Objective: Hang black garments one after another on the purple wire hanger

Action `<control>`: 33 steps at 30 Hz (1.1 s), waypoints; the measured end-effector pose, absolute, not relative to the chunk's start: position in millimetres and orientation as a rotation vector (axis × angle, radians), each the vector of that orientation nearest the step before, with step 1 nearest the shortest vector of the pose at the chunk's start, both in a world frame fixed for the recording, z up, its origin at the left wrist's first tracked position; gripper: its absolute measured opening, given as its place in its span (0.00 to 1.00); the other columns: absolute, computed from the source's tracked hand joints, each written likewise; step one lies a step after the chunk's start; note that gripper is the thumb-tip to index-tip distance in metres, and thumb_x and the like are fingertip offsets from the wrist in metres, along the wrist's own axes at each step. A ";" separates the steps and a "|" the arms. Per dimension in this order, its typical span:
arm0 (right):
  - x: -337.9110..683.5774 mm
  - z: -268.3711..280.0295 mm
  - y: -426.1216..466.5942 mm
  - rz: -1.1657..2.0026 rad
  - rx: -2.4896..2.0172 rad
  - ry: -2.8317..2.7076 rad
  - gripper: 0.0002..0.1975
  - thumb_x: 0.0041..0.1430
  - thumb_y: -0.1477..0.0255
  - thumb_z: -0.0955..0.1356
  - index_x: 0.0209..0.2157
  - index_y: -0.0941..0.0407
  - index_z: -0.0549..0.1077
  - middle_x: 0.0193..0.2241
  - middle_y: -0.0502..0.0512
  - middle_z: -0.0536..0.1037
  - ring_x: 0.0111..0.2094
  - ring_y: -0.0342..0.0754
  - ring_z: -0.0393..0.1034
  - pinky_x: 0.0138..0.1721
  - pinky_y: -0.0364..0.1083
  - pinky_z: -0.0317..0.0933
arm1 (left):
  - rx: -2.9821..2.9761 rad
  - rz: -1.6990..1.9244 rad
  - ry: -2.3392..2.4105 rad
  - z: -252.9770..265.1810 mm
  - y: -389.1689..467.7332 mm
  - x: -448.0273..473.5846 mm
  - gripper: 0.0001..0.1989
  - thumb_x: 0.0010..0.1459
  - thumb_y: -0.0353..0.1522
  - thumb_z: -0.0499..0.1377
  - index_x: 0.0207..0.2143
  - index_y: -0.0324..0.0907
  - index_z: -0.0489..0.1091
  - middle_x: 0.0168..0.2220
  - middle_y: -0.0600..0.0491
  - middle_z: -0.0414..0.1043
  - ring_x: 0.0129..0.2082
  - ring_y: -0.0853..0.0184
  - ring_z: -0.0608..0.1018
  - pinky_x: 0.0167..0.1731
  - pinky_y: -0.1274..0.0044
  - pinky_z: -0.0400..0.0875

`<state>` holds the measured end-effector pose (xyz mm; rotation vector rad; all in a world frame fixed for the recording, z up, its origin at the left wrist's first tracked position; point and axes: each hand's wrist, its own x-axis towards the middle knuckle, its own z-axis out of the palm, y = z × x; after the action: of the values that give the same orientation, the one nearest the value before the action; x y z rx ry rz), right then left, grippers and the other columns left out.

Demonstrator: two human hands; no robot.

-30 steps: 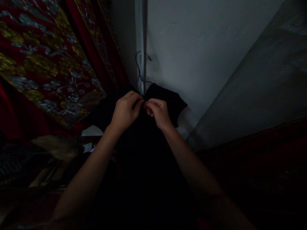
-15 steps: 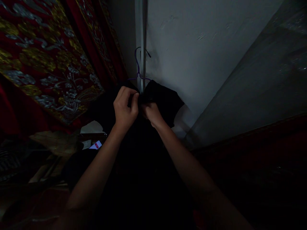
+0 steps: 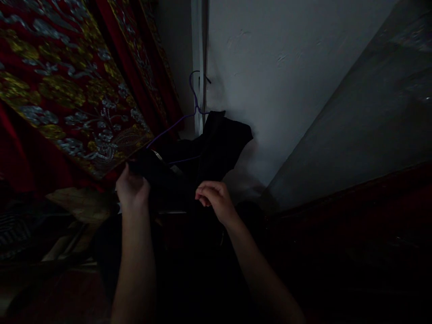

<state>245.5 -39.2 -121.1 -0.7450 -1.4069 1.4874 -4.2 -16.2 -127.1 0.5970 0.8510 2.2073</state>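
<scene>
A black short-sleeved garment, perhaps a shirt, hangs from a purple wire hanger. One shoulder still lies over the hanger's right arm, while the left arm of the hanger is bare. My left hand is closed on the pulled-off left side of the garment, low and to the left. Lower down in the middle, my right hand has its fingers curled together at the garment's front edge. Dark cloth merges with the shadow there, so the exact grip is hard to see.
The hanger's hook catches on a narrow pale upright strip along the wall. A red cloth with gold and silver embroidery hangs at the left. Dim clutter lies below it.
My hands have moved apart and down from the collar, the left one farther left. The garment's left shoulder has come off the hanger, and its front has opened.
</scene>
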 end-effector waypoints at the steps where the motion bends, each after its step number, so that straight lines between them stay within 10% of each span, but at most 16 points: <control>1: 241.5 -124.2 -46.2 1.500 -0.744 -1.386 0.11 0.49 0.66 0.67 0.18 0.56 0.73 0.12 0.47 0.65 0.16 0.40 0.56 0.21 0.42 0.47 | 0.482 2.189 0.878 -145.3 -20.1 1.0 0.09 0.59 0.37 0.60 0.27 0.44 0.67 0.26 0.56 0.75 0.35 0.69 0.80 0.43 0.79 0.73; 7: 242.4 -160.3 -61.3 1.492 -0.831 -1.126 0.12 0.49 0.64 0.68 0.17 0.55 0.72 0.12 0.47 0.62 0.16 0.40 0.53 0.20 0.43 0.45 | 0.513 1.972 1.086 -216.1 -45.1 60.9 0.13 0.56 0.45 0.59 0.31 0.45 0.72 0.29 0.51 0.79 0.38 0.62 0.82 0.39 0.74 0.75; 14: 276.4 -191.6 -43.9 1.436 -1.085 -1.320 0.13 0.46 0.66 0.64 0.13 0.54 0.65 0.13 0.48 0.62 0.17 0.41 0.53 0.22 0.44 0.46 | 0.634 2.010 1.012 -184.1 -61.6 100.4 0.15 0.56 0.45 0.64 0.36 0.43 0.71 0.36 0.53 0.77 0.38 0.66 0.80 0.42 0.75 0.73; 26: 258.6 -172.6 -66.2 1.440 -0.628 -1.637 0.14 0.52 0.73 0.70 0.43 0.53 0.72 0.38 0.51 0.76 0.40 0.49 0.71 0.45 0.47 0.66 | 1.542 1.873 1.325 -142.3 -77.4 144.6 0.10 0.67 0.39 0.58 0.37 0.43 0.73 0.34 0.53 0.74 0.37 0.68 0.76 0.40 0.78 0.69; 33: 272.4 -107.4 -25.9 1.498 -0.731 -1.948 0.06 0.54 0.69 0.67 0.27 0.56 0.71 0.23 0.47 0.70 0.24 0.42 0.63 0.26 0.42 0.57 | 1.677 1.330 1.165 -133.8 -66.0 94.6 0.20 0.69 0.47 0.52 0.53 0.45 0.68 0.46 0.48 0.77 0.47 0.61 0.78 0.49 0.71 0.73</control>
<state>272.4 -25.9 -107.4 -0.7311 -1.9484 1.4977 94.6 -66.0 -133.8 1.6771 1.1651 1.3299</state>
